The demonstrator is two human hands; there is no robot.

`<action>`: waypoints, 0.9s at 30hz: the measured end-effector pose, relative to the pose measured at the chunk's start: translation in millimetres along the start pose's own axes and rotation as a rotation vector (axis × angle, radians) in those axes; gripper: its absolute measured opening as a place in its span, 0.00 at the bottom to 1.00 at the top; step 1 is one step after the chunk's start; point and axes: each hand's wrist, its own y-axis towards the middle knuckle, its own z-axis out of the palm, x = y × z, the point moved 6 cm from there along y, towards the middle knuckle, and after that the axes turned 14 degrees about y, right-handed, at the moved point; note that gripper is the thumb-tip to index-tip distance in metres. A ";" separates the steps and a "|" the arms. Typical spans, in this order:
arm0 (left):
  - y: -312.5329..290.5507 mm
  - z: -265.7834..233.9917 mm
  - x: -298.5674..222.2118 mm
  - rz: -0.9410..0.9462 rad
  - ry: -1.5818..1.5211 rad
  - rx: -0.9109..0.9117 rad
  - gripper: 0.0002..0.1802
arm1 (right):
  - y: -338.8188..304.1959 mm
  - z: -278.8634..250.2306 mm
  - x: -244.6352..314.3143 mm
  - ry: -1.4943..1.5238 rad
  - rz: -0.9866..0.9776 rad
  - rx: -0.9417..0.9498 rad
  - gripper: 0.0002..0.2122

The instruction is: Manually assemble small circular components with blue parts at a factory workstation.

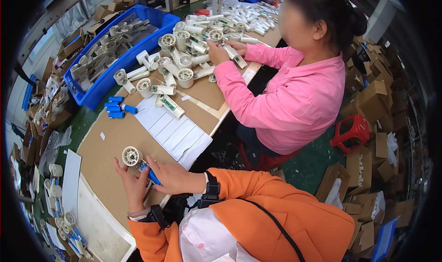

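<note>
Close to the table's near edge, my left hand (134,188) holds a white handheld fan part (131,155) from its left side, the round vented head pointing away from me. My right hand (172,175) grips a blue cylindrical battery (152,176) at the handle end, thumb and fingers closed over it. Small wires or a circuit board show between head and battery, too small to make out. The lower handle is partly hidden by my hands. Beyond them lie several loose blue batteries (114,106) and a white paper sheet (172,133) with a printed grid.
White fan housings (185,77) are heaped farther back, beside a blue bin (94,94) of similar parts. A co-worker in a pink shirt (294,96) handles another housing at the right. Behind that person are a red stool (351,132) and cardboard boxes (375,98).
</note>
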 end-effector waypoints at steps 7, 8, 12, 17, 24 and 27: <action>-4.7 -19.5 28.5 -0.278 -0.237 0.084 0.50 | 12.8 22.8 -7.1 0.182 -0.304 -0.180 0.43; -1.4 -13.5 23.8 -0.214 -0.328 0.171 0.41 | 15.0 22.6 -18.4 0.280 -0.211 -0.138 0.42; 3.4 -9.5 -9.9 -0.159 -0.420 0.288 0.32 | 13.1 -4.9 -4.9 0.411 -0.149 -0.139 0.42; -0.7 -18.3 -4.8 -0.183 -0.520 0.231 0.38 | 15.1 -0.6 8.5 0.506 -0.069 -0.026 0.41; -3.3 -11.8 13.0 -0.203 -0.340 0.181 0.38 | 16.2 -22.3 9.3 0.316 -0.143 -0.069 0.31; -2.4 -10.3 17.0 -0.201 -0.328 0.174 0.38 | 23.1 -36.0 -1.9 0.274 -0.205 -0.132 0.25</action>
